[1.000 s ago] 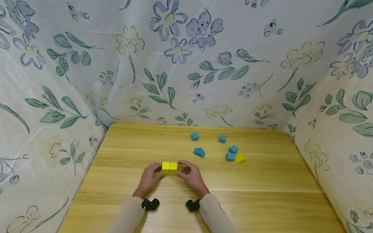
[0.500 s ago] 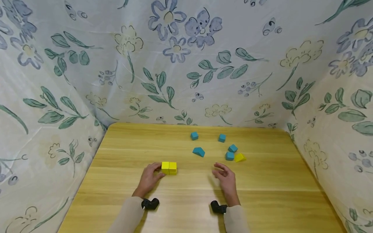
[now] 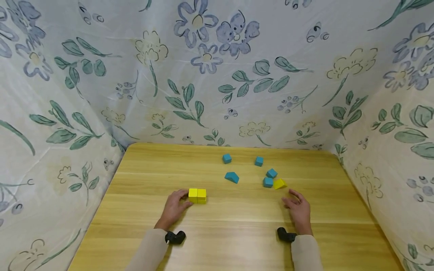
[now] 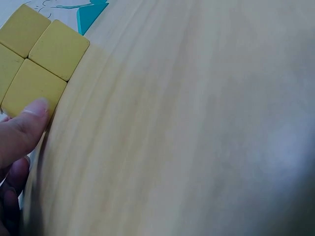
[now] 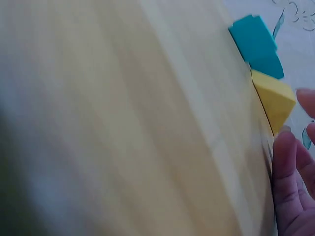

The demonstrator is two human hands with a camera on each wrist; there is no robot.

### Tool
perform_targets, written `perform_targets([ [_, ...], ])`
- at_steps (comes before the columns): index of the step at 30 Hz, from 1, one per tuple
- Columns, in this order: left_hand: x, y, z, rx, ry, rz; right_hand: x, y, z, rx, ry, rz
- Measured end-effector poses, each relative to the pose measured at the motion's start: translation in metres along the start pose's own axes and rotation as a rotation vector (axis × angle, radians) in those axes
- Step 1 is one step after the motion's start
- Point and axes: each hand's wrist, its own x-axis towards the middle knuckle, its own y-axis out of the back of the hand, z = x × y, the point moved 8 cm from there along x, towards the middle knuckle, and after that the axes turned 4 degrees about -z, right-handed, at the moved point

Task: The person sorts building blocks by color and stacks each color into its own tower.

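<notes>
Yellow cubes (image 3: 197,195) stand on the wooden table, two wide and two high, as the left wrist view shows. My left hand (image 3: 173,207) pinches the left side of this block stack, its thumb (image 4: 35,110) pressed to the front of a lower cube; the fingers behind are mostly hidden. Over on the right, my right hand (image 3: 298,209) holds nothing, its fingers loosely bent and apart. Just beyond its fingertips lies a yellow triangular block (image 3: 279,184), which the right wrist view shows right by the thumb tip (image 5: 284,132).
Two blue cubes (image 3: 268,182) sit close together beside the yellow triangular block. Farther back are another blue cube (image 3: 259,161) and, to its left, one more blue cube (image 3: 226,158). A blue trapezoid block (image 3: 232,177) lies behind the stack. Floral cloth (image 3: 210,109) surrounds the table (image 3: 217,244).
My right hand has let go of the right side of the yellow cubes and moved right, to near the yellow triangular block. The left hand and the stack have stayed in place.
</notes>
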Motion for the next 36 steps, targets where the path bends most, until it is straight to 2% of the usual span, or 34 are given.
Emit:
perform_targets([
  [5, -0.001, 0.000, -0.001, 0.001, -0.003, 0.003, 0.016, 0.007, -0.005, -0.098, 0.029, -0.091],
  [11, -0.001, 0.000, -0.001, -0.001, -0.009, 0.011, 0.033, 0.003, -0.016, -0.247, 0.090, -0.211],
  [17, -0.002, -0.002, -0.002, 0.019, -0.008, 0.003, 0.045, -0.003, -0.018, -0.340, 0.081, -0.283],
  [30, 0.000, 0.000, -0.002, 0.005, 0.017, -0.002, 0.057, -0.011, -0.023, -0.407, 0.124, -0.330],
  [36, 0.000, -0.001, -0.003, 0.009, 0.027, -0.002, 0.060, -0.009, -0.017, -0.408, 0.093, -0.287],
])
